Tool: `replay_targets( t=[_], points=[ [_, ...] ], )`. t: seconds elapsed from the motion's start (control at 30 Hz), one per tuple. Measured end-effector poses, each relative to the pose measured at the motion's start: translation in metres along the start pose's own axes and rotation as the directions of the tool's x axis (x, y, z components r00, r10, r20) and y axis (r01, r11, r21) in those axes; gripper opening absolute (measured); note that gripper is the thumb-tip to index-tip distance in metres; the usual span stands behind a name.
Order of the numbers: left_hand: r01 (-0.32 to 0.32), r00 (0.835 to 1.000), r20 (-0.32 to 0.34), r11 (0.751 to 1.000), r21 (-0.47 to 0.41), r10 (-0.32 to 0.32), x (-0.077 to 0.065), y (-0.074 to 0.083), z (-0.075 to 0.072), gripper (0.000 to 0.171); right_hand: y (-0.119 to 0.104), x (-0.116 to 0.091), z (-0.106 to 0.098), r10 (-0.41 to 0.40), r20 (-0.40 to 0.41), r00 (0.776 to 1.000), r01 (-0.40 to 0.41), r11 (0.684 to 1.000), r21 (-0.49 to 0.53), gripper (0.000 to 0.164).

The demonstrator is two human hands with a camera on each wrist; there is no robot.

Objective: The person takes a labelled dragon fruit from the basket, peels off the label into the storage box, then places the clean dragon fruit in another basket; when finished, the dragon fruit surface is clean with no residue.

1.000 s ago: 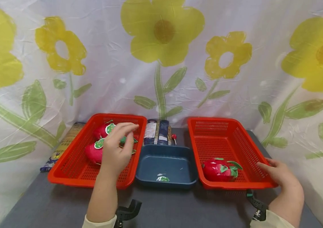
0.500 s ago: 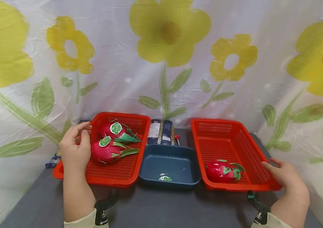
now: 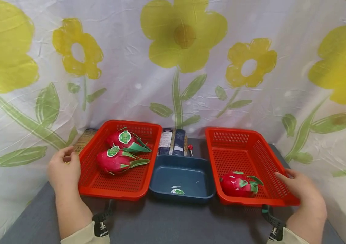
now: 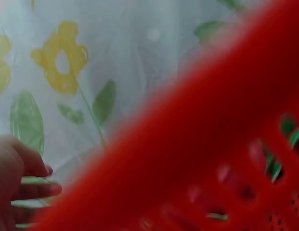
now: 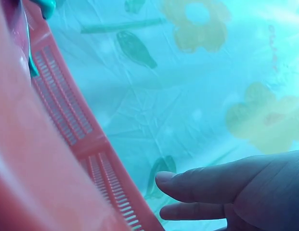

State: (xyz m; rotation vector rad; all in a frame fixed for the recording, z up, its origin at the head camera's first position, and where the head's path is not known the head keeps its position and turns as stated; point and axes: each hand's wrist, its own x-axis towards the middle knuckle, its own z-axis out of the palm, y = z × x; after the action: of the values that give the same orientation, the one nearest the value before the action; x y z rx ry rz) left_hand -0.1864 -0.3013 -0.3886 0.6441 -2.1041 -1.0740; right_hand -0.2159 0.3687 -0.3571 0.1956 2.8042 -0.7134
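Two red, rectangular, perforated plastic baskets, one at left [image 3: 124, 184] and one at right [image 3: 231, 156], flank a dark blue, rectangular, shallow tray [image 3: 182, 176] on a flat, dark grey tabletop [image 3: 173, 220]. Behind the tray lie a dark blue printed packet [image 3: 173, 140] and a round red lollipop [image 3: 190, 148], while a partly hidden, yellowish-brown printed bag [image 3: 84, 139] sits beside the left basket.

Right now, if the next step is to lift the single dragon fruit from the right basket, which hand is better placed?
The right hand, I think: it is at the right red basket, which holds that dragon fruit. The left hand is across, outside the left red basket.
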Motion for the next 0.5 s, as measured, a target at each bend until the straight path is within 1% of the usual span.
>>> replay_targets(
  t=[0.07, 0.1, 0.13, 0.2, 0.27, 0.33, 0.4, 0.5],
  points=[
    [0.056, 0.997, 0.049, 0.996, 0.072, -0.060, 0.002, -0.007, -0.002, 0.040, -0.003, 0.000, 0.001, -0.017, -0.019, 1.000, 0.017, 1.000, 0.003, 0.087],
    [0.074, 0.994, 0.078, 0.992, 0.104, -0.082, 0.002, -0.010, -0.003, 0.041, -0.004, 0.000, 0.001, -0.026, -0.025, 0.999, 0.026, 1.000, 0.008, 0.086],
    [0.097, 0.987, 0.116, 0.985, 0.141, -0.114, 0.003, -0.013, -0.004, 0.043, -0.005, 0.000, 0.001, -0.033, -0.030, 0.999, 0.033, 0.999, 0.017, 0.086],
    [0.113, 0.970, 0.189, 0.970, 0.214, -0.155, 0.004, -0.016, -0.007, 0.045, -0.008, -0.002, 0.002, -0.043, -0.044, 0.998, 0.045, 0.999, 0.025, 0.085],
    [0.114, 0.955, 0.237, 0.960, 0.256, -0.176, 0.006, -0.017, -0.008, 0.046, -0.011, -0.003, 0.001, -0.052, -0.057, 0.997, 0.055, 0.998, 0.040, 0.086],
    [0.110, 0.947, 0.261, 0.954, 0.277, -0.185, 0.006, -0.017, -0.010, 0.047, -0.016, -0.005, 0.000, -0.065, -0.080, 0.995, 0.069, 0.997, 0.045, 0.087],
    [0.109, 0.946, 0.264, 0.953, 0.282, -0.187, 0.006, -0.016, -0.011, 0.047, -0.024, -0.007, 0.000, -0.091, -0.128, 0.987, 0.099, 0.994, 0.051, 0.086],
    [0.118, 0.943, 0.266, 0.951, 0.287, -0.198, 0.005, -0.015, -0.011, 0.047, -0.041, -0.009, 0.004, -0.161, -0.220, 0.962, 0.174, 0.984, 0.038, 0.079]
  ],
)
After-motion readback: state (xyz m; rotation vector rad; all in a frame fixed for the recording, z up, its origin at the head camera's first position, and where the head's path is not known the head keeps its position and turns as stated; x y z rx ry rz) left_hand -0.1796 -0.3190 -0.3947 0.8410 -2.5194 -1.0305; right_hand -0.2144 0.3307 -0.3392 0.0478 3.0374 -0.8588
